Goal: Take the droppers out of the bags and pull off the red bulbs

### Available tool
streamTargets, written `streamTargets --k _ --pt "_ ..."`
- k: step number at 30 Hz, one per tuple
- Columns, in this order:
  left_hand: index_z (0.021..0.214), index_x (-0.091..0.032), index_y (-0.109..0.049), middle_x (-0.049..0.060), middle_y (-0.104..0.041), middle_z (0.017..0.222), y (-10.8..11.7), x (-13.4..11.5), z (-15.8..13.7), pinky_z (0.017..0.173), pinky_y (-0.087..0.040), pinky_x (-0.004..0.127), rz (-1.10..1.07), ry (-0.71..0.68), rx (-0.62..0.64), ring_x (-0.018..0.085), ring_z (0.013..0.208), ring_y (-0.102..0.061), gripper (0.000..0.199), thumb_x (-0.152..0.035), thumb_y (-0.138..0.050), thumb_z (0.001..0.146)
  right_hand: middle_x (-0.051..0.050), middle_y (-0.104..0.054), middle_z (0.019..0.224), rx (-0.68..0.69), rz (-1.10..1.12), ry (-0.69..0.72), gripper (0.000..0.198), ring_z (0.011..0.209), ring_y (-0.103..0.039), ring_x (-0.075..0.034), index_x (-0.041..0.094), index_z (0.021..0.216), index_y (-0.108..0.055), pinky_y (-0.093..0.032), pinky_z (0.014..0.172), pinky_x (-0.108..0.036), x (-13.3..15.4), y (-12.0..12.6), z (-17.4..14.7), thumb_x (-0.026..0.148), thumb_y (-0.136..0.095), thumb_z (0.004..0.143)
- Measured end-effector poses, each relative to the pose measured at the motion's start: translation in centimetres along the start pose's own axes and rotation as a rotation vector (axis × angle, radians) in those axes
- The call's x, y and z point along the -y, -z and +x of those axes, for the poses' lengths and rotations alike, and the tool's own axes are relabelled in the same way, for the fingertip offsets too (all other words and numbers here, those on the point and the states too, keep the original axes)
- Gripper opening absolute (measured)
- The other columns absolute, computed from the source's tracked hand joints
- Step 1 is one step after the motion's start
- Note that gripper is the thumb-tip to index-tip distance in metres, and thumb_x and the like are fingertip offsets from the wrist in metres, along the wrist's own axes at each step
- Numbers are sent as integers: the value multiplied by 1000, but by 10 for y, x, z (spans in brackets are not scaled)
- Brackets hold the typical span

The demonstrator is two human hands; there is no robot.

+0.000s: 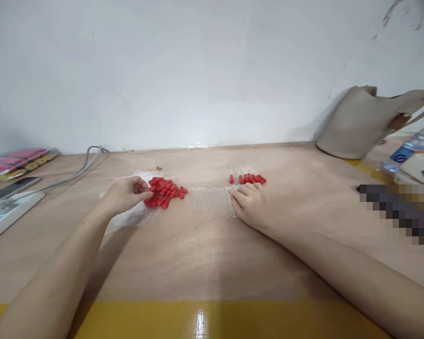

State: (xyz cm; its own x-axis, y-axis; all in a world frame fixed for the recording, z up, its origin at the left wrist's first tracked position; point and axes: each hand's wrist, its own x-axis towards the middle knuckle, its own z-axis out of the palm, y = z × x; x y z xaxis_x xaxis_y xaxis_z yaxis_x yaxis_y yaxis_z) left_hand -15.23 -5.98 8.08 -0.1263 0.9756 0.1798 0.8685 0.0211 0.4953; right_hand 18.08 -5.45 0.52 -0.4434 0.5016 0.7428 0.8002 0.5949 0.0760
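Observation:
My left hand (129, 194) is at the left edge of a pile of red rubber dropper bulbs (164, 189), thumb and fingers closed on one bulb. A crumpled clear plastic bag (132, 220) lies beneath that hand and beside the pile. In the middle, thin clear glass dropper tubes (210, 202) lie side by side in a row. At the row's right end my right hand (249, 202) rests low, its fingertips closed on a tube, partly hidden by the hand. Just beyond it lie several droppers with red bulbs fitted (249, 178), glass ends toward the wall.
A beige bag (349, 125) leans at the back right, near a plastic bottle (413, 143). To the left are a white tray-like object (17, 214), a phone (16, 188), grey cables (79, 174) and a pink-and-yellow package (19, 162). Yellow tape (155, 320) runs along the front edge.

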Motion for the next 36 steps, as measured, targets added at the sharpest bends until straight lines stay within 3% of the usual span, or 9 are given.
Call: streamTargets --k 3,5,11,14,17,22,26,30,36 --pt "73 -17 -57 -2 -61 69 -5 0 0 59 -44 23 -47 -47 215 12 63 -55 26 -38 -68 61 -3 -58 66 49 -52 -3 17 68 -47 -15 17 77 -62 -24 67 -31 3 4 2 15 -45 81" --pt "71 -18 -58 -1 -61 69 -9 2 2 59 -44 25 -17 -61 211 14 63 -56 28 -41 -68 59 -3 -58 68 91 -69 -8 17 69 -47 -16 16 77 -61 -23 67 -32 7 7 4 17 -45 82" --pt "72 -22 -63 0 -64 73 -12 -10 -1 57 -42 28 203 -208 -44 16 60 -56 25 -45 -67 62 -6 -60 76 227 -45 -17 25 76 -49 -19 15 80 -62 -24 71 -34 14 11 5 33 -45 85" --pt "73 -21 -62 0 -61 69 -21 -26 -11 58 -43 27 156 -377 -243 14 59 -54 23 -44 -59 73 -8 -61 80 251 36 -49 39 80 -51 -21 15 87 -63 -25 74 -35 14 10 4 49 -45 83" --pt "76 -19 -62 2 -61 76 -42 -41 -23 64 -45 27 68 -565 -312 14 65 -55 20 -36 -52 81 -8 -61 81 224 121 -88 47 80 -52 -20 15 93 -63 -26 75 -35 12 10 3 56 -45 81" --pt "89 -18 -62 6 -61 86 -80 -62 -40 76 -45 32 25 -771 -188 18 83 -55 20 -35 -54 81 -6 -60 81 144 192 -27 40 77 -51 -18 16 98 -63 -26 74 -34 9 11 0 50 -51 80" --pt "107 -19 -56 8 -59 107 -99 -79 -51 90 -40 39 6 -849 -83 23 102 -51 39 -44 -58 77 -3 -57 70 72 239 40 31 69 -48 -15 19 93 -65 -25 72 -33 5 12 -5 44 -51 81" --pt "110 -17 -52 11 -57 114 -113 -88 -51 100 -30 47 8 -847 -51 28 114 -45 60 -57 -62 67 -1 -56 69 34 303 64 29 67 -47 -13 20 89 -66 -26 73 -32 -3 15 -11 45 -54 79" --pt "111 -18 -48 10 -57 114 -124 -91 -46 104 -24 49 -9 -786 22 26 116 -45 45 -47 -55 77 0 -53 65 17 271 116 25 64 -45 -12 20 85 -67 -27 73 -31 -10 19 -15 41 -53 80"
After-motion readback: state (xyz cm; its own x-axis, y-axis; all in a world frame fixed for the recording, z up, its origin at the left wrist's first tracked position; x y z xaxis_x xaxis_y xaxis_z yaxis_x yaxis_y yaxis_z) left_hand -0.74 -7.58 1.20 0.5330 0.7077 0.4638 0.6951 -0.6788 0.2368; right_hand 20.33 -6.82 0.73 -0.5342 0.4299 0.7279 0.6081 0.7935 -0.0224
